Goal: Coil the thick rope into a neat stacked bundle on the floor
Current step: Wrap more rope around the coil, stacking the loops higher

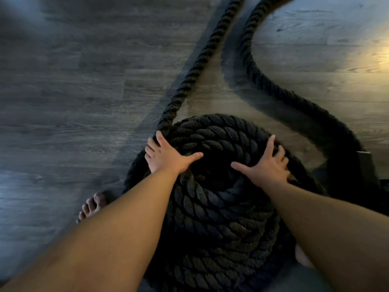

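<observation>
A thick black twisted rope is wound into a stacked coil on the grey wood floor, right below me. My left hand lies flat on the coil's upper left rim, fingers spread. My right hand presses on the upper right rim, fingers spread too. Neither hand closes around the rope. Two loose strands lead away from the coil: a straight strand runs up from the left rim, and a curved strand sweeps round to the right side.
A bare foot stands on the floor just left of the coil. A dark object sits at the right, partly behind the curved strand. Warm light falls on the floor at the far right edge.
</observation>
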